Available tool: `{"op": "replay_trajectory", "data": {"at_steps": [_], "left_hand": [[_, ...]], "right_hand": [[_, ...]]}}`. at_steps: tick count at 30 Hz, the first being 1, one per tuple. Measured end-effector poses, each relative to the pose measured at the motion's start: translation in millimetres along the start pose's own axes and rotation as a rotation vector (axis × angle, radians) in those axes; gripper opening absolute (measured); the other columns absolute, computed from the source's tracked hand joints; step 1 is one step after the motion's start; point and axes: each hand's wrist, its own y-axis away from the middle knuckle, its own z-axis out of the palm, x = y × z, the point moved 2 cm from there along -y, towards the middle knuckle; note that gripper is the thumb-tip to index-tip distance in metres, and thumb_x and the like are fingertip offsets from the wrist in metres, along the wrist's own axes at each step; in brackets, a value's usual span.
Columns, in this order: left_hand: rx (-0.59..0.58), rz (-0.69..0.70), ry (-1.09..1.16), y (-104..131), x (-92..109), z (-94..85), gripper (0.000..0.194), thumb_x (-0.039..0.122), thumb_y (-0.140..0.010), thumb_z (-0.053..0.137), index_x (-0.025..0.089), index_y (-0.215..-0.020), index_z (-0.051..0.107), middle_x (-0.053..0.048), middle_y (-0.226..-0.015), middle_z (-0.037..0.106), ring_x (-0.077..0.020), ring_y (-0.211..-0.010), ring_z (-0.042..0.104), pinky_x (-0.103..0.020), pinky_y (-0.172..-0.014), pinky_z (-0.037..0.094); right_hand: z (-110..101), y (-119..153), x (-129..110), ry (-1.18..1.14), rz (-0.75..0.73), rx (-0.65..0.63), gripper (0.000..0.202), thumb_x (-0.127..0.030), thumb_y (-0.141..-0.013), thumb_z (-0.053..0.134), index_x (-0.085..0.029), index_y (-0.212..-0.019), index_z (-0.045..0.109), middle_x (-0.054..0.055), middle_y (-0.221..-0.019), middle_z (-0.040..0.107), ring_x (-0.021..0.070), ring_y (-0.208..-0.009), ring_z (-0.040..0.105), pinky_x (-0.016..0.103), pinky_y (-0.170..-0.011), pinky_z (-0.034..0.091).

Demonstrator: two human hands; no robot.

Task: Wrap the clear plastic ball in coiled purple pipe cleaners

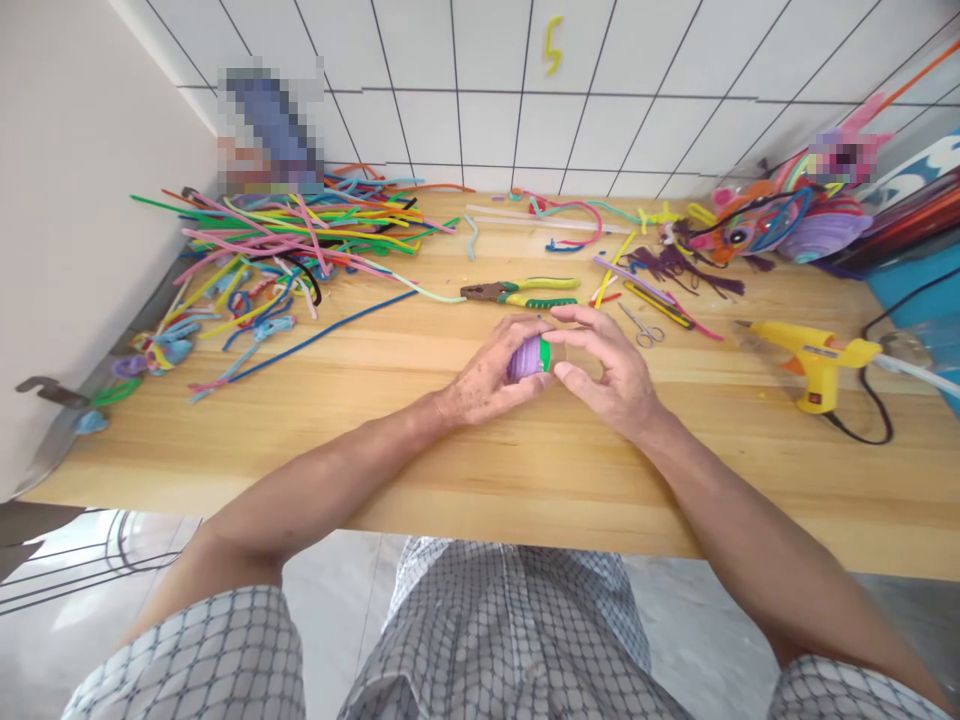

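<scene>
A small rounded piece wound in purple pipe cleaner (pixel 525 358) has a band of green pipe cleaner (pixel 545 353) at its right end. My left hand (pixel 491 372) is closed round the purple part, thumb below and fingers over the top. From the right, my right hand (pixel 611 370) curves in, its index finger and thumb at the green band and its other fingers spread apart. Just beyond my hands lie pliers (pixel 521 292) with yellow-green handles. Small scissors (pixel 642 328) and a yellow craft knife (pixel 660 304) are near my right hand.
Loose pipe cleaners (pixel 322 225) are heaped at the back left, with twisted pieces in front. A yellow glue gun (pixel 814 360) with a black cord stands at the right. Behind it sits a colourful pipe-cleaner figure (pixel 757 230). A tiled wall (pixel 480 90) bounds the wooden table (pixel 480 470).
</scene>
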Motion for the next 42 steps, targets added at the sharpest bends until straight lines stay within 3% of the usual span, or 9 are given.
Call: {"op": "replay_trajectory", "data": {"at_steps": [8, 17, 28, 32, 37, 42], "left_hand": [[-0.002, 0.003, 0.001, -1.1, 4.3, 1.0, 0.054, 0.041, -0.103, 0.066, 0.024, -0.151, 0.048, -0.016, -0.143, 0.061, -0.0300, -0.136, 0.060, -0.052, -0.117, 0.050], [-0.056, 0.106, -0.035, 0.4, 3.2, 5.6, 0.059, 0.036, -0.100, 0.064, 0.023, -0.154, 0.043, -0.020, -0.148, 0.056, -0.0353, -0.143, 0.055, -0.058, -0.118, 0.050], [0.013, 0.083, -0.100, 3.9, 5.7, 7.7, 0.082, 0.032, -0.094, 0.070, 0.022, -0.164, 0.028, -0.021, -0.151, 0.053, -0.0374, -0.145, 0.054, -0.062, -0.120, 0.051], [0.045, 0.119, -0.103, 3.6, 7.4, 8.0, 0.085, 0.029, -0.093, 0.071, 0.020, -0.165, 0.027, -0.023, -0.150, 0.054, -0.0376, -0.144, 0.055, -0.062, -0.118, 0.052], [0.083, 0.169, -0.087, 3.0, 9.6, 7.3, 0.087, 0.028, -0.092, 0.074, 0.020, -0.166, 0.027, -0.023, -0.149, 0.054, -0.0381, -0.145, 0.055, -0.062, -0.116, 0.054], [0.069, 0.164, -0.071, 2.6, 9.4, 6.1, 0.085, 0.027, -0.092, 0.076, 0.019, -0.163, 0.029, -0.026, -0.149, 0.054, -0.0392, -0.144, 0.056, -0.064, -0.113, 0.055]], "right_hand": [[-0.8, -0.6, 0.6, 0.004, 0.011, 0.064, 0.021, -0.034, -0.100, 0.068, -0.030, -0.120, 0.075, 0.009, -0.141, 0.071, 0.0310, -0.133, 0.068, 0.059, -0.116, 0.054], [2.8, -1.2, -1.1, -0.068, 0.039, 0.073, 0.008, -0.033, -0.097, 0.073, -0.027, -0.103, 0.073, 0.009, -0.136, 0.073, 0.0295, -0.129, 0.070, 0.055, -0.113, 0.057], [0.9, 0.1, -10.7, 0.066, -0.040, 0.154, 0.015, -0.027, -0.094, 0.077, -0.028, -0.109, 0.075, 0.010, -0.137, 0.072, 0.0295, -0.123, 0.073, 0.053, -0.105, 0.062], [-0.9, 2.9, -13.4, 0.139, -0.117, 0.156, 0.019, -0.024, -0.093, 0.077, -0.028, -0.112, 0.076, 0.012, -0.141, 0.070, 0.0301, -0.121, 0.073, 0.051, -0.096, 0.066], [-3.7, 5.0, -17.4, 0.242, -0.217, 0.150, 0.026, -0.021, -0.091, 0.078, -0.028, -0.117, 0.076, 0.013, -0.143, 0.070, 0.0313, -0.123, 0.073, 0.052, -0.097, 0.066], [-5.1, 4.4, -18.2, 0.229, -0.196, 0.136, 0.030, -0.021, -0.091, 0.077, -0.031, -0.120, 0.076, 0.013, -0.145, 0.069, 0.0328, -0.123, 0.073, 0.054, -0.097, 0.067]]}}
